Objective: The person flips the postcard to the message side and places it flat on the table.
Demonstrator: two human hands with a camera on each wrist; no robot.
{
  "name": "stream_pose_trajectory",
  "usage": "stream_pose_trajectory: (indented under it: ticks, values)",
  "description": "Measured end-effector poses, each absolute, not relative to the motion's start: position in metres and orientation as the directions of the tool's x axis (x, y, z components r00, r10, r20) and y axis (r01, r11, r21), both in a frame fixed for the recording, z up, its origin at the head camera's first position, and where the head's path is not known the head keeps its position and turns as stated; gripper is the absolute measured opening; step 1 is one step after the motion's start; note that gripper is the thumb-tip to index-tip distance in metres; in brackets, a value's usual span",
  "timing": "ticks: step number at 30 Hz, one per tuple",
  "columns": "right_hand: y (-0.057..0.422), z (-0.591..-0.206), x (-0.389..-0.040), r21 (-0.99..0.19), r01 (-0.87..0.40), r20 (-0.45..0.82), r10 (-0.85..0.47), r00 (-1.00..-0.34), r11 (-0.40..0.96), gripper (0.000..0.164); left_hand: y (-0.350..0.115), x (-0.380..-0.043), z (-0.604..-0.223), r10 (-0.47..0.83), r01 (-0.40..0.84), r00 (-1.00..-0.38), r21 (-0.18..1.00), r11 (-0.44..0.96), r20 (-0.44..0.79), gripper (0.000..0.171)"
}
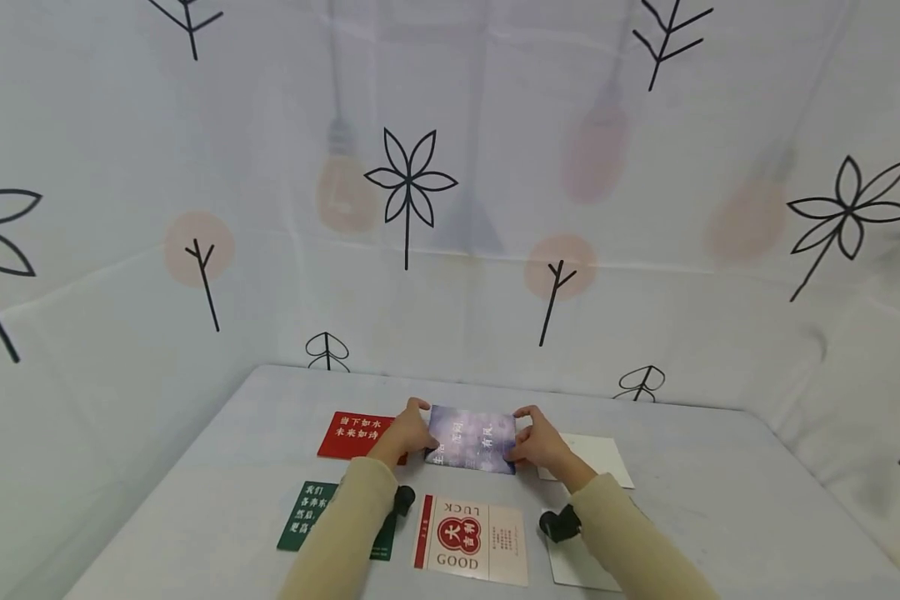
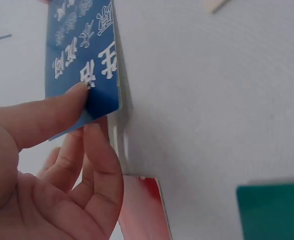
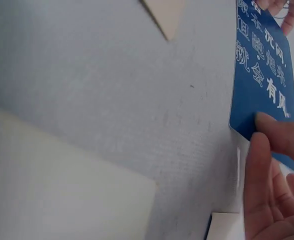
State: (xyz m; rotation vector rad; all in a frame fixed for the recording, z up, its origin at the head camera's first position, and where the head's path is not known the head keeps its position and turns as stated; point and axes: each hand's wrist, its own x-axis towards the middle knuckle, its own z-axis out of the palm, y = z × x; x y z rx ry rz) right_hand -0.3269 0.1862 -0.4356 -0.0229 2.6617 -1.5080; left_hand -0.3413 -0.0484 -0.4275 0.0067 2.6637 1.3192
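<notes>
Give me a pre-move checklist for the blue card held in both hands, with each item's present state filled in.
1. Left hand pinches the blue printed card at its left edge: ok.
2. Right hand pinches its right edge: ok.
3. Card lifted off the grey table: ok.
4. Red printed card lies apart from the blue one: cannot tell.
5. Beige LUCK GOOD card lies flat, nearer the person: ok.

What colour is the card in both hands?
Blue with white lettering, held card; clearest in the left wrist view.
</notes>
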Motion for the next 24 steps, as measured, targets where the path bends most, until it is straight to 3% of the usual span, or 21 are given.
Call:
stream_pose_trajectory:
  ticks: [6, 11, 17, 24]
  values:
    - [0.188, -0.434, -0.324, -0.852, 0.045, -0.039, 0.023, -0.999, 0.521, 0.035, -0.055, -0.343, -0.43, 0.045, -0.097, -0.987, 0.792, 0.602, -0.154, 0.032]
    - [0.189, -0.435, -0.323, -0.867, 0.056, -0.047, 0.03, -0.998, 0.495, 0.016, -0.06, -0.343, -0.433, 0.055, -0.077, -0.989, 0.804, 0.589, -0.134, 0.022]
    - [0.191, -0.431, -0.324, -0.882, 0.064, -0.061, 0.021, -0.998, 0.466, 0.018, -0.064, -0.341, -0.433, 0.027, -0.079, -0.993, 0.822, 0.564, -0.114, 0.023]
    - [0.194, -0.431, -0.326, -0.944, 0.084, -0.083, 0.015, -0.996, 0.319, 0.028, -0.067, -0.344, -0.434, 0.018, -0.125, -0.988, 0.876, 0.467, -0.15, 0.022]
